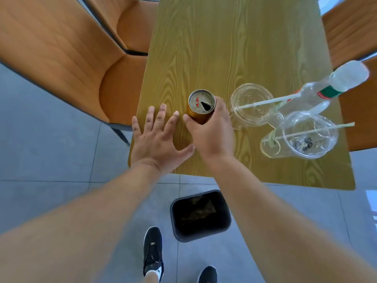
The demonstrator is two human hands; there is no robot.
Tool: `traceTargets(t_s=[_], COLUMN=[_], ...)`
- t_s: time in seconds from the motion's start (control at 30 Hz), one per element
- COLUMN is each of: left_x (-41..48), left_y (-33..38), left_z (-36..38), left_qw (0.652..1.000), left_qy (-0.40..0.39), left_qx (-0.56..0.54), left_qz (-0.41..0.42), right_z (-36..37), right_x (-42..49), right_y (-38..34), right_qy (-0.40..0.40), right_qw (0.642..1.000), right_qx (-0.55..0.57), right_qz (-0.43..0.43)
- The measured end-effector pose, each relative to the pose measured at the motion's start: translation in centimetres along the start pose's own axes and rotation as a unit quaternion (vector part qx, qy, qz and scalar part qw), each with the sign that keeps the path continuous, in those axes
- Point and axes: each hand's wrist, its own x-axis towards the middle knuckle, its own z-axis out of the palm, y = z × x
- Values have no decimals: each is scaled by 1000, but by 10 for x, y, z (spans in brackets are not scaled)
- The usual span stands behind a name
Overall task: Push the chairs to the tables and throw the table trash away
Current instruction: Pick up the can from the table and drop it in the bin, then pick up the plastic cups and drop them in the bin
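Observation:
A gold drink can [201, 106] with an opened top stands near the front left of the wooden table [234, 48], and my right hand [210, 131] is wrapped around it. My left hand [157, 137] lies flat on the table just left of the can, fingers spread. To the right are a clear plastic cup with a lid and a white straw [252, 105], a second clear cup lying on its side [302, 135], and a clear plastic bottle with a green label [318, 94]. A black trash bin [201, 215] stands on the floor below the table's near edge.
Two orange chairs [67, 58] stand along the table's left side, their seats against its edge. Parts of more orange chairs [353, 31] show at the right. The floor is grey tile. My feet in black shoes [153, 252] are beside the bin.

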Motion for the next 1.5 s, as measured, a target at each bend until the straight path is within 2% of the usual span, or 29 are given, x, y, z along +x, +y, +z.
traceTargets(t_s=[0.2, 0.33, 0.53, 0.63, 0.7, 0.77, 0.87, 0.93, 1.0, 1.07, 1.1, 1.2, 1.27, 1.33, 1.43, 1.5], left_x=[2, 2, 2, 4, 3, 3, 2, 3, 2, 2, 2, 1, 1, 1, 0, -1], left_y=[1, 0, 1, 1, 1, 1, -1, -2, -3, -4, -4, -5, -5, -6, -6, -6], left_z=[-3, 1, 2, 0, -1, -1, -1, -1, 0, 1, 2, 3, 5, 6, 5, 3], left_qw=[1000, 1000, 1000, 1000, 1000, 1000, 1000, 1000, 1000, 1000, 1000, 1000, 1000, 1000, 1000, 1000], left_qy=[-1, 4, 16, 13, 10, 7, 7, 6, 8, 10, 11, 15, 19, 21, 16, 10], left_qx=[-9, -8, -5, -7, -8, -11, -16, -16, -10, -8, -10, -13, -12, -13, -12, -14], left_qz=[-3, -2, 0, 4, 6, 7, 6, 4, 3, 3, 3, 2, 4, 4, 4, 1], right_z=[-49, -75, -65, -62, -64, -69, -81, -91, -97, -93, -90, -82, -81, -83, -87, -88], right_x=[-78, -135, -187, -184, -180, -168, -123, -81, -42, -11, 6, 57, 77, 80, 51, 8], right_y=[40, 82, 138, 154, 151, 130, 73, 26, -15, -44, -52, -63, -65, -63, -65, -67], right_qy=[0, -16, -116, -234, -261, -206, -37, 57, 68, -8, -61, -204, -276, -309, -296, -337], right_qw=[999, 998, 990, 954, 943, 967, 991, 972, 955, 944, 928, 831, 796, 789, 817, 825], right_qx=[-22, -36, -70, -140, -147, -119, -98, -89, -120, -229, -307, -514, -537, -524, -495, -451], right_qz=[-46, -40, 25, 128, 147, 96, -77, -208, -263, -236, -203, -54, 47, 87, 6, -38])
